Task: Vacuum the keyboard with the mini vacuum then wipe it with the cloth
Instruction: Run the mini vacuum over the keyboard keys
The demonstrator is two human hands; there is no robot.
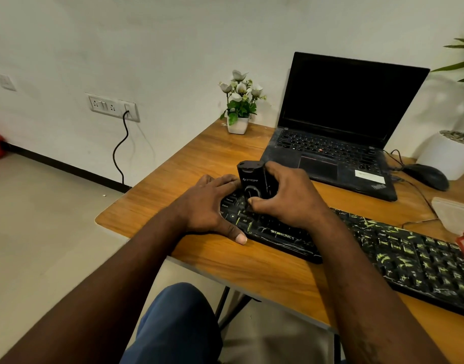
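Black hard plastic, the mini vacuum (pixel 251 179) looks light and stiff. It stands nozzle-down on the left end of the keyboard (pixel 409 258), on the table (pixel 194 158). The right hand (pixel 288 198) grips its body, fingers curled round it — mid-body seems the surest hold. The left hand (pixel 209 203) lies flat with straight fingers, steadying the keyboard.

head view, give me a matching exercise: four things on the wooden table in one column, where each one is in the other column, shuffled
Things:
1. black mini vacuum
2. black laptop, screen dark
3. small white pot of white flowers
4. black computer mouse

Places:
A. beside the large white planter
B. far corner of the wooden table, near the wall
C. gripped by the right hand, at the left end of the black keyboard with yellow-green streaks
D. open, behind the keyboard

Pairs: 1-C, 2-D, 3-B, 4-A
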